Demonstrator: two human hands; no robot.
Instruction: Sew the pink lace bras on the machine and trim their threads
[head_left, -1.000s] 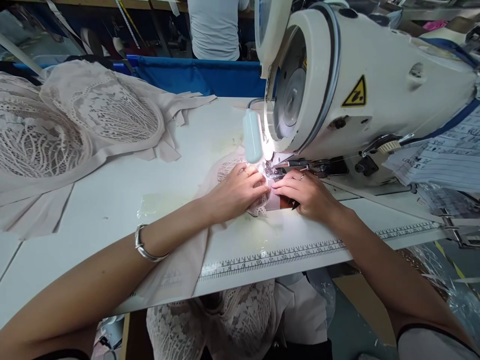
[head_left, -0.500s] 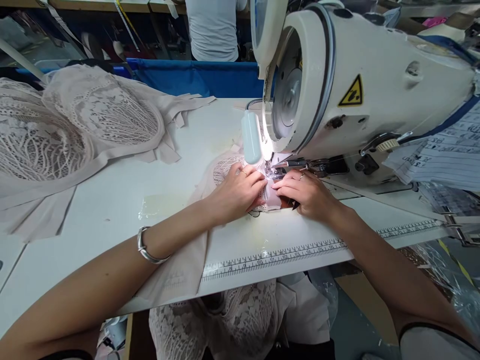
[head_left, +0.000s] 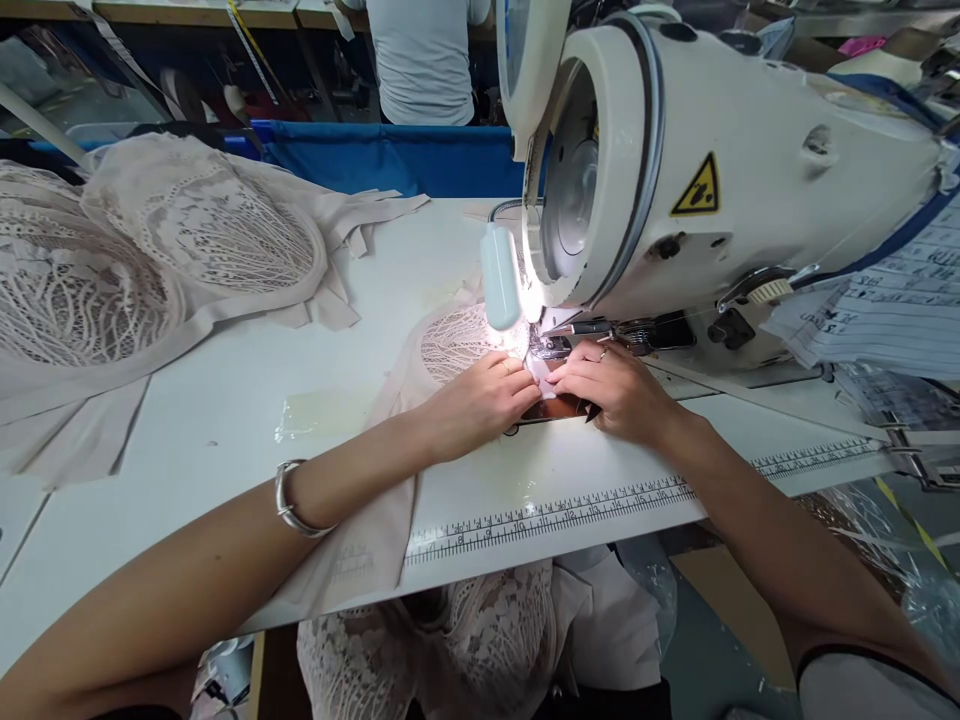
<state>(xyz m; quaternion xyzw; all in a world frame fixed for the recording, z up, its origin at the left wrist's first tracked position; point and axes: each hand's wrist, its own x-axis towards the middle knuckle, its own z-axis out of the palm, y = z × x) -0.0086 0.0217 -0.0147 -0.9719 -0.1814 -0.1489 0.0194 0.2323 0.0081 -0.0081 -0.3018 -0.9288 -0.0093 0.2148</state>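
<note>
A pale pink lace bra piece (head_left: 457, 345) lies under the lit needle area of a white sewing machine (head_left: 750, 190). Its plain fabric trails left and toward me beneath my left forearm. My left hand (head_left: 484, 402) is closed on the bra piece's near edge, just in front of the presser foot (head_left: 551, 347). Close to its right, my right hand (head_left: 616, 390) pinches the same edge, with a small dark pointed tool (head_left: 592, 411) showing under its fingers. A small strip of the fabric shows between the fingertips of both hands.
More lace bras (head_left: 225, 230) are heaped on the left of the table, and another lace piece (head_left: 495, 640) lies below the front edge. A small lamp (head_left: 500, 275) hangs beside the needle. A ruler strip (head_left: 540, 520) runs along the edge. A person in a white shirt (head_left: 421, 60) is beyond.
My left hand has drawn back slightly toward me, its fingers curling in, and more lace shows behind it. The fabric between the hands is gathered smaller. My right hand has barely moved.
</note>
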